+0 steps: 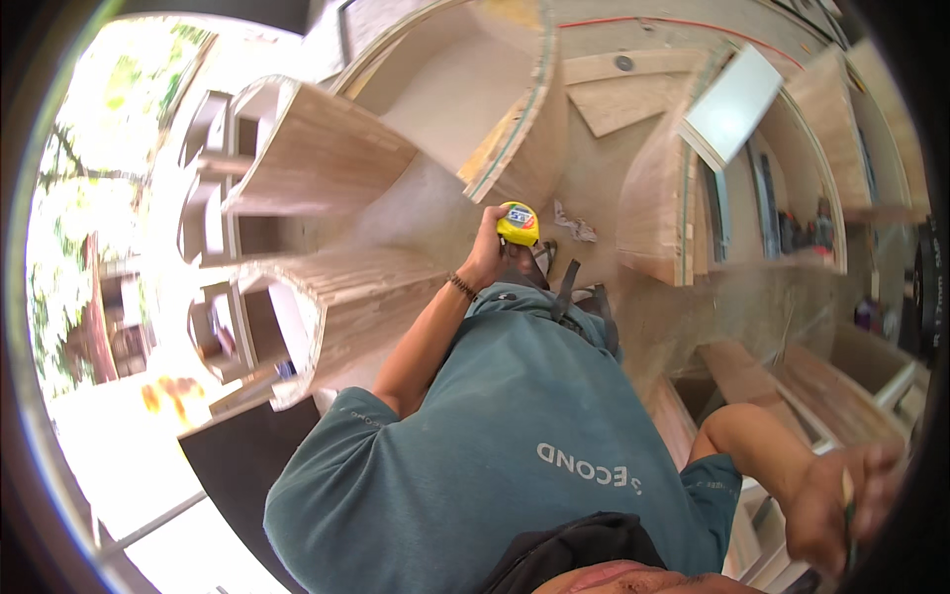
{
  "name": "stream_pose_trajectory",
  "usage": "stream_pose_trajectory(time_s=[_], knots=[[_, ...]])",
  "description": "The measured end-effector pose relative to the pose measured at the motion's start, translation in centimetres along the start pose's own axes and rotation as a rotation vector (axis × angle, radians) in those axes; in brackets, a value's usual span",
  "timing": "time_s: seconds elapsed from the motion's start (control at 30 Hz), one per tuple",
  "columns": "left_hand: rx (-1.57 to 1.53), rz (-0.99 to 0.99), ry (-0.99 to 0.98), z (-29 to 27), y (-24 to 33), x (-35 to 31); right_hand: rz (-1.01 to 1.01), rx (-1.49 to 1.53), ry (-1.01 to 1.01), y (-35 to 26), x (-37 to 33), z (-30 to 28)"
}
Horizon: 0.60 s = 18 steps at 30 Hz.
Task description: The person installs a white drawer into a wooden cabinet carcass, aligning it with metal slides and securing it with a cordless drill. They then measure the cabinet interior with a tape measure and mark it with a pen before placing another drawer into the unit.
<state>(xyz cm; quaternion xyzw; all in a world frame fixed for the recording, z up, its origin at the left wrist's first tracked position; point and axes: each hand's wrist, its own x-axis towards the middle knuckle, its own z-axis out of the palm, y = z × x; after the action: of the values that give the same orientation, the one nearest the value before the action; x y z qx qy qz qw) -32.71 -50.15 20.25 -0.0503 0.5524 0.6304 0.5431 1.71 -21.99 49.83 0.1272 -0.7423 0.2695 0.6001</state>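
Observation:
My left hand (485, 247), with a beaded bracelet at its wrist, is wrapped round a yellow tape measure (518, 225) in front of my body. No blade can be made out coming from the tape's case. Just beyond it is the lower corner of a large wooden cabinet box (510, 139), whose edge has a greenish strip. Far off to the lower right, my right hand (836, 510) is raised and closed, partly smeared by motion. A thin, pale and dark thing shows between its fingers; its kind is unclear.
Unfinished wooden cabinets (327, 148) stand to the left, more (653, 213) to the right. A white board (732, 104) lies across the right-hand ones. Tools (802, 233) sit inside. A crumpled scrap (574, 223) lies on the floor near my feet. Planks (752, 386) are at lower right.

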Motion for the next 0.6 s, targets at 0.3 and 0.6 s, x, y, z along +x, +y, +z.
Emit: stream_pose_trajectory(time_s=[0.3, 0.6], knots=[[-0.551, 0.331, -0.142, -6.3, 1.9, -5.3, 1.308, 0.281, -0.241, 7.9, -9.1, 22.7], [-0.071, 0.248, -0.367, -19.2, 11.0, -1.0, 1.145, -0.023, -0.831, 4.7, -15.8, 50.2]])
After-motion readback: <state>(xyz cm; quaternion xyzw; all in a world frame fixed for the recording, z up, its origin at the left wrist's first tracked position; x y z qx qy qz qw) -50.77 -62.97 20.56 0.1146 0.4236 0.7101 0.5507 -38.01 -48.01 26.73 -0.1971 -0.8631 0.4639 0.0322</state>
